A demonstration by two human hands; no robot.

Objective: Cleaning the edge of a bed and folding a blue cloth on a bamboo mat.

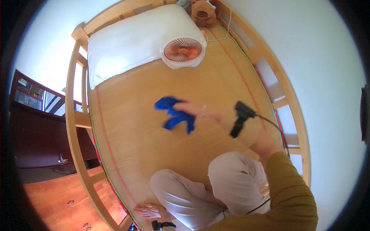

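Observation:
Over the middle of the woven sleeping mat [150,150], my right hand [185,106] grips a blue cloth [180,118], whose loose ends hang or trail below the fingers; the hand is blurred. A black device [242,118] with a cable is strapped at my right forearm. My left hand [148,211] rests palm down on the mat's near left edge, fingers apart, with a black strap and device [163,225] at the wrist. Between the hands are my crossed legs [185,196] in light trousers.
A white pillow [127,43] lies at the far end, with a round white fan [183,50] at its right corner. A brown plush toy [203,13] sits in the far right corner beside a pale cable. Wooden bed rails [72,95] line both sides; drawers [69,199] stand beyond the left rail.

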